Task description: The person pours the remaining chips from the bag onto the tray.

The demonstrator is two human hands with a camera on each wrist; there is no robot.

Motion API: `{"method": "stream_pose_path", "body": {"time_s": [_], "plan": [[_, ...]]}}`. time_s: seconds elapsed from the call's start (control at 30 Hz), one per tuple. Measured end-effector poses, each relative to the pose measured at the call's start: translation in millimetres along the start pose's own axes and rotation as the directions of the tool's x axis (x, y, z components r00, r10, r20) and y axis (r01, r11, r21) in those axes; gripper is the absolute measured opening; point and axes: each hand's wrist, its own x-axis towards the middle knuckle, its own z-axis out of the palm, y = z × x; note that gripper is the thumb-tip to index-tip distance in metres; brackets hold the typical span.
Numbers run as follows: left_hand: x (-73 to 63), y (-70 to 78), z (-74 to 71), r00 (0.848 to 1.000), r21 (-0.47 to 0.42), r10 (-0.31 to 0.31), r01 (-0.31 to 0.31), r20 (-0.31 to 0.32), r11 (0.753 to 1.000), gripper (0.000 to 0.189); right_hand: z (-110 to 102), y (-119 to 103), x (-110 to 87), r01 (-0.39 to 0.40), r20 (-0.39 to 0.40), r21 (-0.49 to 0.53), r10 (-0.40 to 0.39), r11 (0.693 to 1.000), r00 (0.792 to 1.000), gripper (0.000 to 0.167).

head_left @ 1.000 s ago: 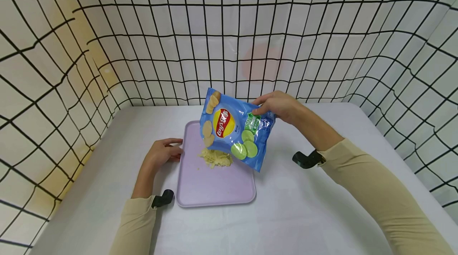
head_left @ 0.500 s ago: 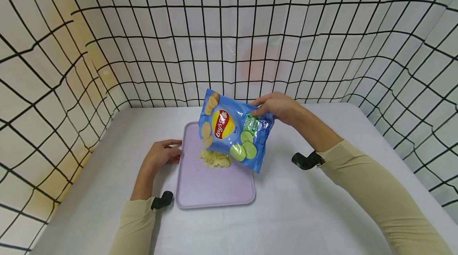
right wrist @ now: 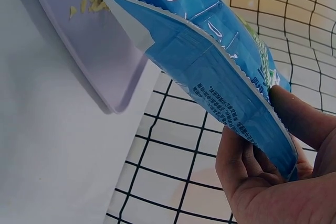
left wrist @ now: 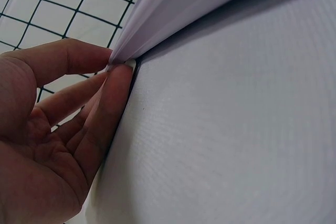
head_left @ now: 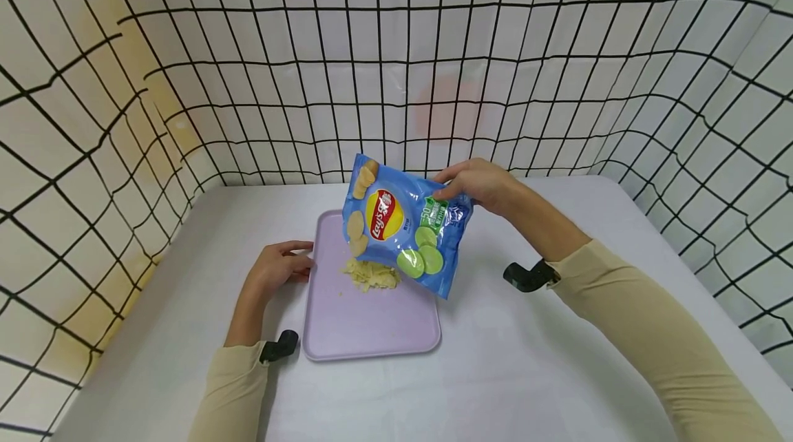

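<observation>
A blue bag of potato chips (head_left: pixel 405 225) hangs tilted above the lilac tray (head_left: pixel 372 332) in the head view. My right hand (head_left: pixel 480 184) grips its upper right part, thumb on the printed front and fingers behind, as the right wrist view shows of the bag (right wrist: pixel 199 72). Partly hidden under the bag, a small heap of potato chips (head_left: pixel 372 275) lies on the tray. At the tray's left edge is my left hand (head_left: pixel 281 265). In the left wrist view, that hand (left wrist: pixel 58 108) pinches the tray rim (left wrist: pixel 126 45) between thumb and fingertips.
The tray lies on a white-covered table (head_left: pixel 526 359). A black wire grid (head_left: pixel 409 60) backed by pale cloth encloses the table at the back and both sides. Black wrist cameras (head_left: pixel 529 277) stick out from both sleeves.
Little differs. The whole scene drifts slightly left in the head view; bag, chip heap and both hands keep their places relative to the tray.
</observation>
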Motion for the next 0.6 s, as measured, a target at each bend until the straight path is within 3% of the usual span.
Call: {"method": "stream_pose_path", "body": {"time_s": [0.6], "plan": [[-0.3,0.7,-0.6,1.0,-0.009,0.002,-0.002,-0.007,1.0,0.048,6.5,-10.3,1.2,0.029,-0.011,-0.017,-0.03,0.999,1.0,0.041]]}}
